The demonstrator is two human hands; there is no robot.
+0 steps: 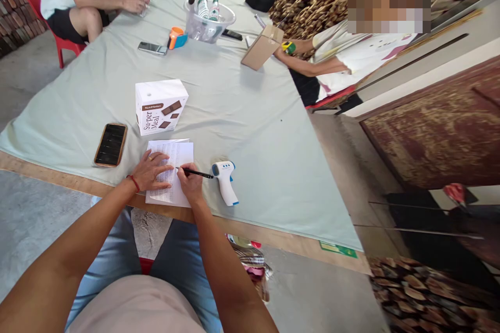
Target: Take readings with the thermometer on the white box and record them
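A sheet of paper (182, 192) covered in small writing lies at the table's near edge, on top of other sheets. My left hand (153, 170) rests flat on it with the fingers spread. In my right hand (190, 184) is a black pen (201, 173), its tip at the paper near my left fingertips. Just right of that hand lies a white and blue infrared thermometer (225, 182). Behind the paper stands a white Su-per Meal box (161, 106). A phone (111, 144) with a dark screen lies to the left of my left hand.
Farther along the cloth-covered table (250, 130) are another phone (152, 48), an orange and blue item (177, 38) and a clear basket (211, 23) with bottles. At right, a person holds a cardboard box (262, 47) and a tape measure (289, 47). Other people sit at left and back.
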